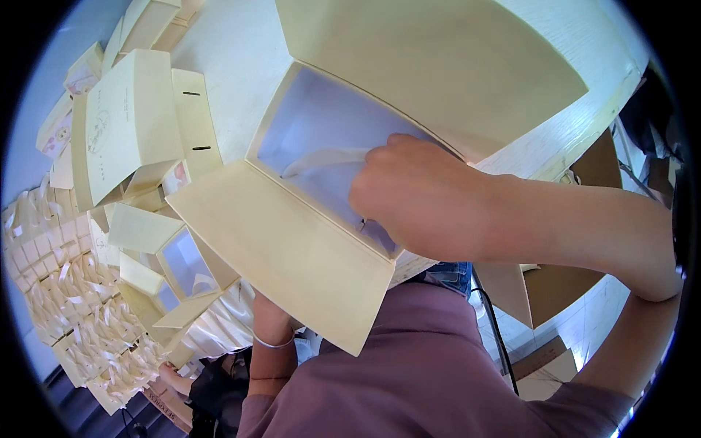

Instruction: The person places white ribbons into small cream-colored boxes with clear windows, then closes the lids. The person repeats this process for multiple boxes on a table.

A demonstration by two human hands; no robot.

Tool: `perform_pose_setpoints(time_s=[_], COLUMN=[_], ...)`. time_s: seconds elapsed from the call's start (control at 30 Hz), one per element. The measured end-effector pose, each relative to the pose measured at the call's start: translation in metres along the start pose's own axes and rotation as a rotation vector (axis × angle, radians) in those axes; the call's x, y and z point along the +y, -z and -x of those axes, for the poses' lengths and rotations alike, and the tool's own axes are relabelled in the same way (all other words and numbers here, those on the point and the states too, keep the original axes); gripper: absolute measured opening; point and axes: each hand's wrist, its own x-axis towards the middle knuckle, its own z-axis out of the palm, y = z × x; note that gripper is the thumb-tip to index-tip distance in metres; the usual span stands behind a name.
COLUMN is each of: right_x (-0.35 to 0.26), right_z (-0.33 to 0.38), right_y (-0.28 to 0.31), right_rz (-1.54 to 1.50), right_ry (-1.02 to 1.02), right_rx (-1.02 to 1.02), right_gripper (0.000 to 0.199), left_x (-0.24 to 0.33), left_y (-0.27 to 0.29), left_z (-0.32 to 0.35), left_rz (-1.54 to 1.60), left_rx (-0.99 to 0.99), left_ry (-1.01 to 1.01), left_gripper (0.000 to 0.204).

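Note:
A cream gift box point(321, 196) with a pale lilac inside stands before me, its two big flaps folded out to either side. My right hand point(412, 193) is closed inside it, back of the hand toward me. A white ribbon point(325, 158) runs from the box's near inner wall up to those fingers and is held in them. My left hand point(272, 315), with a thin bangle at the wrist, is under the near flap point(292, 248). That flap hides its fingers, so their grip does not show.
More cream boxes point(131, 120) stand at the left, and a smaller open one point(186, 263) lies nearer. Many ribboned boxes point(95, 321) fill the far left. Another person's hand point(174, 376) is at lower left. An open carton point(562, 288) stands right of me.

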Motion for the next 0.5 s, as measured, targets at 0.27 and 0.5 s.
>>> perform_pose_setpoints(time_s=[0.27,0.5], right_x=[-0.004,-0.003], right_z=[0.002,0.002], right_y=[0.006,0.007], right_rz=[-0.065,-0.111], right_ry=[0.056,0.011], right_rx=[-0.098,-0.072], right_gripper=[0.008,0.008], left_x=[0.021,0.024], left_y=[-0.009,-0.025], left_z=[-0.004,-0.019], left_rz=[0.041,0.057], left_rx=[-0.094,-0.146], left_ry=[-0.068,-0.12], left_gripper=[0.027,0.027])
